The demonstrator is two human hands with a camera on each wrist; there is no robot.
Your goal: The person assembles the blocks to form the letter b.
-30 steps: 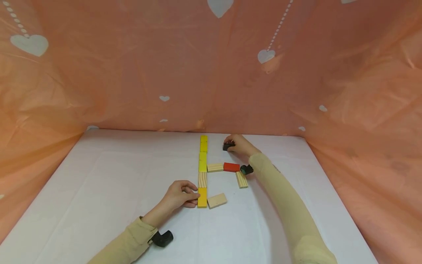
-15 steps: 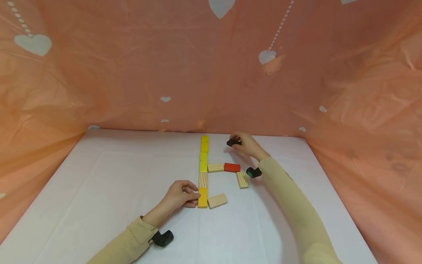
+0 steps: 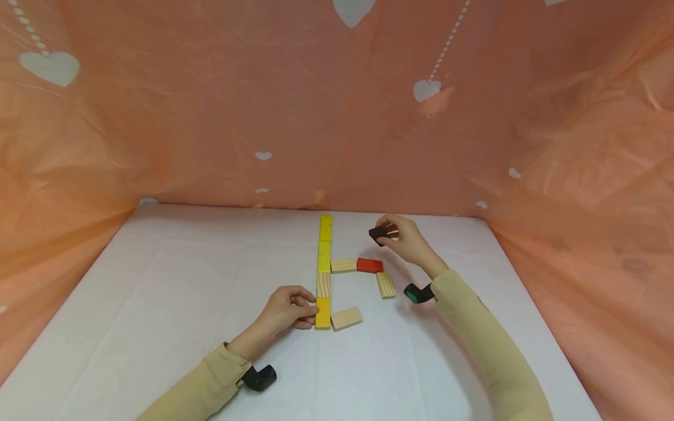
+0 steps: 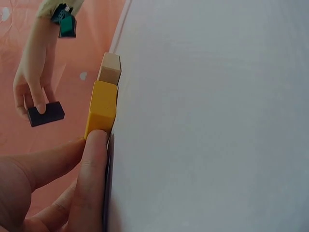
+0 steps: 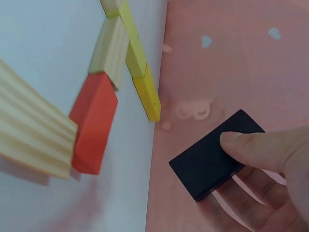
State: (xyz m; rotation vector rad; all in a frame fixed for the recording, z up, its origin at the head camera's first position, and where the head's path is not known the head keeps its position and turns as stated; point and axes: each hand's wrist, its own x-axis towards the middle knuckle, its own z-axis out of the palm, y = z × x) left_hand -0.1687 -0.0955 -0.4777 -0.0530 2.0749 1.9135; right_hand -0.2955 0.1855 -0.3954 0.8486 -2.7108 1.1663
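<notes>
My right hand (image 3: 408, 240) pinches a black wooden block (image 5: 217, 154) between thumb and fingers, raised over the far right of the white table. My left hand (image 3: 286, 309) rests beside a column of flat blocks, its fingertips against the left side of the orange-yellow block (image 3: 323, 314) at the near end. Farther up that column lie a striped plain block (image 3: 323, 285) and yellow-green blocks (image 3: 324, 256). From the column a plain block (image 3: 344, 266) and a red block (image 3: 370, 265) run right, then a striped block (image 3: 386, 285) turns toward me.
A pale block (image 3: 346, 318) lies at a slant, its left end by the orange-yellow block. Dark wrist devices (image 3: 259, 378) project from both sleeves. An orange cloth (image 3: 337, 117) with white hearts hangs behind and at the sides of the table (image 3: 158, 304).
My right hand has drawn back to the right and slightly toward me with the black block, whose tilt has changed. My left hand and the laid blocks keep their places.
</notes>
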